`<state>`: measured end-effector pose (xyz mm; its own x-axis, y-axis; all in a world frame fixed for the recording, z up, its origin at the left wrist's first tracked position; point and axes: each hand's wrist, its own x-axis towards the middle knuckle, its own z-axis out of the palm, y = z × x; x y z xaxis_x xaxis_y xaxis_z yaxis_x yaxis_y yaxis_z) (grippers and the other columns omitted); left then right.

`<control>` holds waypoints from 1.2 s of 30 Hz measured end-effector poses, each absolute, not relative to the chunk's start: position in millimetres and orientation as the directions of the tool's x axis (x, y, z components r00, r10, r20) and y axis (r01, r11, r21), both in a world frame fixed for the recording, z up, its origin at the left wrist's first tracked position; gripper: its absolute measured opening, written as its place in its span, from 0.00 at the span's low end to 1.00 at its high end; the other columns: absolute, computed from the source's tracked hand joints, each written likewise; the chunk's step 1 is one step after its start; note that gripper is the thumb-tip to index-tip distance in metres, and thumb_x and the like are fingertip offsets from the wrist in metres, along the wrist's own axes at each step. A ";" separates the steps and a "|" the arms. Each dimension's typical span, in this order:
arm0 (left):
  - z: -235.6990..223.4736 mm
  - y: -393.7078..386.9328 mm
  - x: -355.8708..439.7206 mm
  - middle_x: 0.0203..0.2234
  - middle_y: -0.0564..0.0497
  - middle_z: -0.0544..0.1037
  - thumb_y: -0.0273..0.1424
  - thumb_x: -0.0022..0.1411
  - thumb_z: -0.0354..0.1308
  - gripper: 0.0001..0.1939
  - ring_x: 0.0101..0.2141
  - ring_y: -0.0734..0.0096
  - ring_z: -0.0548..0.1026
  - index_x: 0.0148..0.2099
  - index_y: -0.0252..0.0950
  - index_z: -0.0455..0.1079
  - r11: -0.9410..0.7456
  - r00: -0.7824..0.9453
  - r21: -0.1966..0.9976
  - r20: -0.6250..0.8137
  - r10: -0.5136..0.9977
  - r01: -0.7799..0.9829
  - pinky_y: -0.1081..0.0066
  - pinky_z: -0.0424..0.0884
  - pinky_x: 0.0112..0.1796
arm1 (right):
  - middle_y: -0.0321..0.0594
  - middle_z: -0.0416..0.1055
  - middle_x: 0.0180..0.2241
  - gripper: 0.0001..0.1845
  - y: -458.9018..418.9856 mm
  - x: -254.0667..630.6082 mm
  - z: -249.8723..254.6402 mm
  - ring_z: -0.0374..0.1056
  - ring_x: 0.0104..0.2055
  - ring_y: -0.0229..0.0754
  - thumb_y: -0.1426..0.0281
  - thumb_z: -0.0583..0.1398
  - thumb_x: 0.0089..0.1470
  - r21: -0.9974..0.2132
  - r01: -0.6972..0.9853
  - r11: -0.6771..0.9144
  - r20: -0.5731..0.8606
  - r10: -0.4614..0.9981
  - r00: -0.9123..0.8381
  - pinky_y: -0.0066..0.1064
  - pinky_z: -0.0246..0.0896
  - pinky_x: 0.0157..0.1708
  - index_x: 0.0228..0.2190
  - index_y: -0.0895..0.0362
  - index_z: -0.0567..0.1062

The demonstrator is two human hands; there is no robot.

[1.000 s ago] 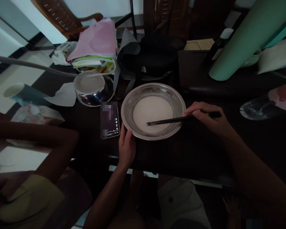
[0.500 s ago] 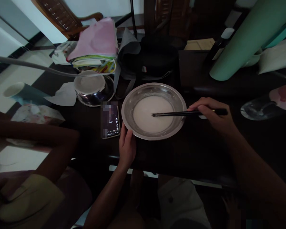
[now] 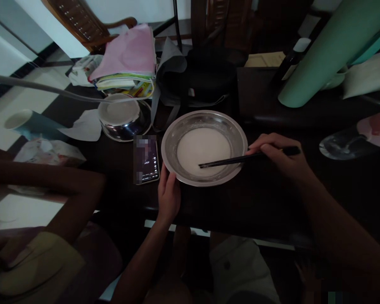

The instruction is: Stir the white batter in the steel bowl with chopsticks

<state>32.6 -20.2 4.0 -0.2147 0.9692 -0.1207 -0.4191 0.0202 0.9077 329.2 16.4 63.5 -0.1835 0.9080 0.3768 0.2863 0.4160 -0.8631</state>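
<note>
A wide metal bowl stands on the dark table, holding a smooth white liquid. My left hand grips the bowl's near left side, thumb on the rim and fingers partly hidden beneath. Dark chopsticks are held in my closed right hand, to the right of the bowl. They cross the right rim at a low slant, and their tips rest in the liquid near the front of the bowl.
A lit phone lies just left of the bowl. Behind it sits an upturned metal bowl, near stacked books under a pink cover. A black bag is at the back, a green cylinder at right. Another person's arm rests at left.
The chopstick tips have moved toward me and slightly left through the liquid, with my right hand tilting a little. My left hand and the bowl stay in place.
</note>
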 end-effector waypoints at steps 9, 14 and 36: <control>3.2 -21.0 32.7 0.67 0.50 0.70 0.38 0.64 0.65 0.28 0.69 0.60 0.63 0.66 0.48 0.70 0.015 -0.202 0.904 -0.111 0.973 -0.428 0.62 0.58 0.68 | 0.34 0.81 0.33 0.10 17.6 332.5 62.9 0.77 0.37 0.43 0.65 0.60 0.66 -0.852 0.317 0.417 0.405 0.908 -0.104 0.38 0.71 0.41 0.38 0.44 0.83; 1.3 -20.7 30.8 0.67 0.52 0.69 0.41 0.65 0.64 0.29 0.70 0.59 0.61 0.67 0.50 0.68 0.020 -0.191 0.919 -0.103 0.976 -0.393 0.62 0.56 0.69 | 0.35 0.82 0.36 0.08 17.1 328.6 65.5 0.77 0.39 0.44 0.65 0.62 0.63 -0.830 0.345 0.439 0.365 0.894 -0.259 0.39 0.72 0.41 0.38 0.45 0.84; 5.5 -19.9 33.5 0.67 0.51 0.70 0.40 0.61 0.67 0.30 0.69 0.58 0.61 0.65 0.48 0.71 0.024 -0.219 0.908 -0.127 0.967 -0.419 0.62 0.58 0.68 | 0.36 0.82 0.37 0.08 18.7 328.7 65.4 0.77 0.40 0.46 0.62 0.63 0.63 -0.816 0.368 0.446 0.383 0.894 -0.235 0.42 0.72 0.43 0.38 0.44 0.84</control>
